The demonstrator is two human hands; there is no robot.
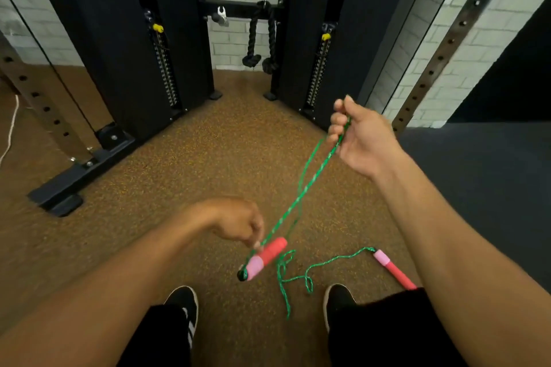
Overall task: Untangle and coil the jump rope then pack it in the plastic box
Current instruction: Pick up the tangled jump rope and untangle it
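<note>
A green jump rope [310, 185] with pink-and-red handles runs taut between my two hands. My right hand [357, 137] is raised at the upper right, its fingers closed on the doubled cord. My left hand [238, 223] is lower in the middle and pinches the cord right beside one handle [264, 258], which hangs tilted in the air. The rest of the cord lies in loose loops [295, 277] on the floor between my shoes. The other handle [393, 270] lies on the floor by my right leg. No plastic box is in view.
I stand on brown speckled rubber floor [193, 164]. Black cable-machine columns [125, 48] with weight stacks rise ahead, a black rope attachment [262, 39] hanging between them. A perforated steel rack upright [453, 36] leans at right, a dark mat [492, 182] beyond it.
</note>
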